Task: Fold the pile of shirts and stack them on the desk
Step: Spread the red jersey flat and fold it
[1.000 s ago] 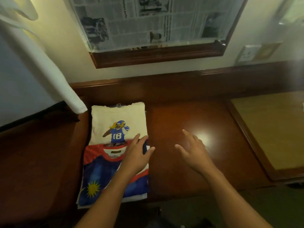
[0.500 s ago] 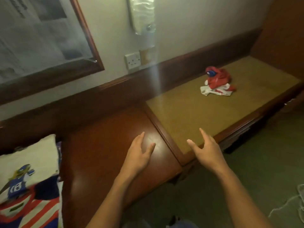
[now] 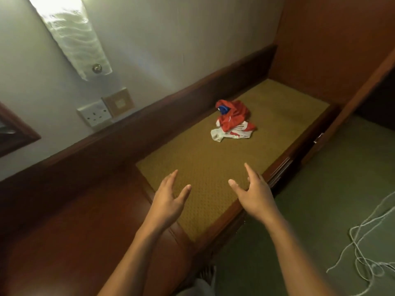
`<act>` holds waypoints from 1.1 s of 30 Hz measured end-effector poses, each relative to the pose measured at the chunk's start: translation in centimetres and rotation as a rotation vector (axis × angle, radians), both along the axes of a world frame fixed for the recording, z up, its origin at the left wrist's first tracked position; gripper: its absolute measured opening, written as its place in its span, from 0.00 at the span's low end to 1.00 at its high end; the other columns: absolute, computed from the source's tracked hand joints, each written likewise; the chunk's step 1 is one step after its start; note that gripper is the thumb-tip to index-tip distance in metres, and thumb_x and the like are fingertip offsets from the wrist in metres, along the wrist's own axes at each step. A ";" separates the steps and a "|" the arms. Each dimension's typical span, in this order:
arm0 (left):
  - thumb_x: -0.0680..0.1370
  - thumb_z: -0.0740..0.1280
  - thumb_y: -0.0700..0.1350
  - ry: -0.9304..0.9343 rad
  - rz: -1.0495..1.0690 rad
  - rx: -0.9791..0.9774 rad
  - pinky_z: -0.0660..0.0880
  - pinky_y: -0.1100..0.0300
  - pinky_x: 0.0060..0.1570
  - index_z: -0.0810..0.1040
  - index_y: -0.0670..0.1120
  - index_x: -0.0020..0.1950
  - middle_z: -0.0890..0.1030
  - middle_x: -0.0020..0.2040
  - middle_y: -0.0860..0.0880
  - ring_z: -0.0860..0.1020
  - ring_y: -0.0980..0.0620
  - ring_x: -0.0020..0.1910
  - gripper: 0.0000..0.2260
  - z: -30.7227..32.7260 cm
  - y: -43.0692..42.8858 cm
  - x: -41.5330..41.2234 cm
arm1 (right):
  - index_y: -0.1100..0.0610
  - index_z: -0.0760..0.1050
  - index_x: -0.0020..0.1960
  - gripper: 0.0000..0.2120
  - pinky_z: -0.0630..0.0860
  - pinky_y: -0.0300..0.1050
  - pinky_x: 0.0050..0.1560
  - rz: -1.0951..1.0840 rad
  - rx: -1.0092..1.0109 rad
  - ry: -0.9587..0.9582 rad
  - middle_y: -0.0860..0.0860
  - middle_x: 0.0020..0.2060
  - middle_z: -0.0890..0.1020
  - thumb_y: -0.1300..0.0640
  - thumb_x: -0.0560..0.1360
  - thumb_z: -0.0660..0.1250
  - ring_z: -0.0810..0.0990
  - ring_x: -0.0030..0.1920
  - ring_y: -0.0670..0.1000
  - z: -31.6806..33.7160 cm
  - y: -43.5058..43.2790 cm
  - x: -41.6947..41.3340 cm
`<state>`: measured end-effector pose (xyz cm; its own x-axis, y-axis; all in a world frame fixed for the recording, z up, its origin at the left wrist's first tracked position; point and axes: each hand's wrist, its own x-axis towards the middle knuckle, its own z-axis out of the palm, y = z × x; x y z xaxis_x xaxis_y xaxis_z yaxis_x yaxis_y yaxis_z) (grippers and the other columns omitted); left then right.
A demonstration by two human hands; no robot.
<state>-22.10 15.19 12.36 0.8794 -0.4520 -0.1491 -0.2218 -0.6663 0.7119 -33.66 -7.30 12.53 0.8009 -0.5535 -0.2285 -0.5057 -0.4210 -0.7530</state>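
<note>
A crumpled red, white and blue shirt (image 3: 234,121) lies on the tan-topped part of the desk (image 3: 198,167), toward the far right. My left hand (image 3: 168,197) hovers over the near left edge of that tan surface, fingers apart and holding nothing. My right hand (image 3: 254,193) floats over its near right edge, also spread and holding nothing. Both hands are well short of the shirt. The folded stack of shirts is out of view.
The dark red wooden desk top (image 3: 74,242) runs left of the tan surface. A wall socket (image 3: 95,115) and a switch plate (image 3: 118,101) sit above the back rail. A wooden cabinet side (image 3: 333,50) closes the right end. A white cord (image 3: 367,238) lies on the green carpet.
The view has swung right, away from the folded stack, which has left the frame. Both hands lifted off the stack and moved over the tan surface toward the crumpled shirt.
</note>
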 end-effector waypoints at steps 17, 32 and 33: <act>0.81 0.69 0.51 0.001 -0.123 0.096 0.68 0.63 0.56 0.73 0.52 0.73 0.75 0.70 0.50 0.75 0.53 0.66 0.21 -5.0 -27.7 17.9 | 0.52 0.65 0.78 0.29 0.68 0.50 0.70 -0.011 -0.112 0.040 0.54 0.73 0.72 0.50 0.80 0.69 0.70 0.73 0.55 -6.5 -26.4 16.8; 0.76 0.69 0.42 0.099 0.050 0.278 0.74 0.52 0.51 0.77 0.45 0.63 0.82 0.57 0.41 0.80 0.38 0.56 0.16 -17.1 -42.5 27.1 | 0.50 0.82 0.51 0.15 0.77 0.57 0.56 0.175 -0.340 0.046 0.51 0.59 0.81 0.59 0.64 0.76 0.77 0.56 0.59 -23.1 -35.9 28.7; 0.76 0.69 0.44 0.096 0.066 0.248 0.71 0.55 0.46 0.79 0.44 0.59 0.83 0.53 0.41 0.81 0.40 0.52 0.13 -17.1 -42.2 26.6 | 0.51 0.83 0.48 0.14 0.77 0.55 0.54 0.141 -0.307 0.001 0.51 0.57 0.82 0.60 0.64 0.76 0.78 0.55 0.59 -23.3 -35.8 28.5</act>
